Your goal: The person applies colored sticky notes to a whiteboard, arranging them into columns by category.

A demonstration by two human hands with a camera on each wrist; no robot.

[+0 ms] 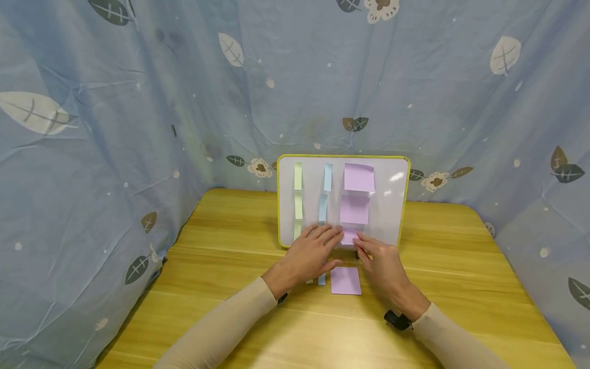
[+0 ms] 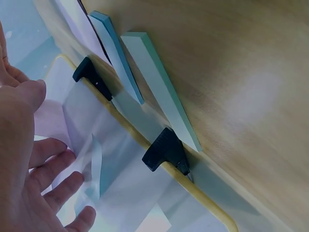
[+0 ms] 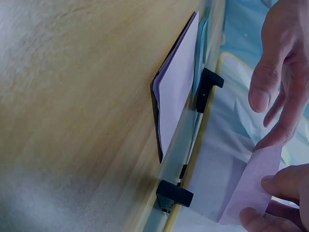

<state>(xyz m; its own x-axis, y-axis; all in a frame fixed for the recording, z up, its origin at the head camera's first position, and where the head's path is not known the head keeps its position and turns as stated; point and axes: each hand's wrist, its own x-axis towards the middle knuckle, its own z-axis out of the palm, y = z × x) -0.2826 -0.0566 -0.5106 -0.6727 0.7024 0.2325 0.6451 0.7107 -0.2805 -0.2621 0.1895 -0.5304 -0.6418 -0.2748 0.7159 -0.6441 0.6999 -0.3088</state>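
Note:
A purple sticky note (image 1: pixel 349 236) sits low on the small whiteboard (image 1: pixel 387 205), its lower edge standing off the surface. My right hand (image 1: pixel 381 261) has thumb and fingers at its right side, pinching the paper (image 3: pixel 258 181). With fingers spread and fairly straight, my left hand (image 1: pixel 310 253) reaches over the board, a fingertip touching the note's left edge. Above that note hang two more purple notes, the nearer being a square one (image 1: pixel 354 209). Blue strips (image 1: pixel 328 177) and green strips (image 1: pixel 298 176) form columns to the left, their lower ends partly hidden by the left hand.
On the wooden table (image 1: pixel 442 287), a purple note pad (image 1: pixel 345 281) lies before the board, beside a blue strip pad (image 2: pixel 116 55) and a green strip pad (image 2: pixel 161 87). Black clip feet (image 2: pixel 166 149) support the yellow-rimmed board. A patterned blue curtain (image 1: pixel 295 102) surrounds the table.

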